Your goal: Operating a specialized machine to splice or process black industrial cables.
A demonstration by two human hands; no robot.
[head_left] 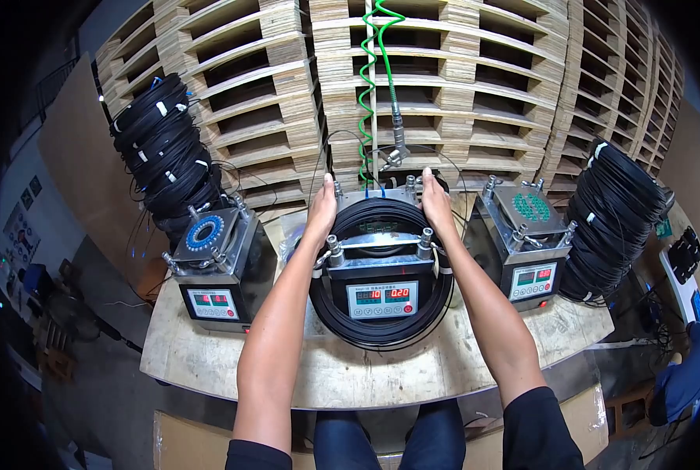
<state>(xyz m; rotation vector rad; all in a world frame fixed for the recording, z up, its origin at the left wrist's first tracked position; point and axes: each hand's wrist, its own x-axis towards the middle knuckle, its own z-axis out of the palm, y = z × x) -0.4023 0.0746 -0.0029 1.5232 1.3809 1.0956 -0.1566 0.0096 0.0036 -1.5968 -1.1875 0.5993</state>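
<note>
In the middle of the table stands a polishing machine [383, 301] with a dark body, a metal top, corner posts and a lit red digit panel. A thick coil of black cable [377, 335] rings it, passing over its top and below its panel. At the far left corner, my left hand [321, 211] lies beside the coil and a rear post, thumb pointing up. My right hand [437, 205] mirrors it at the far right corner. Both hands' other fingers are mostly hidden, so their grip does not show. Thin cable loops arch behind the hands.
Similar machines stand left [213, 274] and right [526, 243], one with a blue-ringed plate, one with green-dotted plate. Stacked black cable coils rise at left [166, 149] and right [612, 211]. A green air hose [385, 55] with a metal nozzle hangs before wooden pallets [444, 70].
</note>
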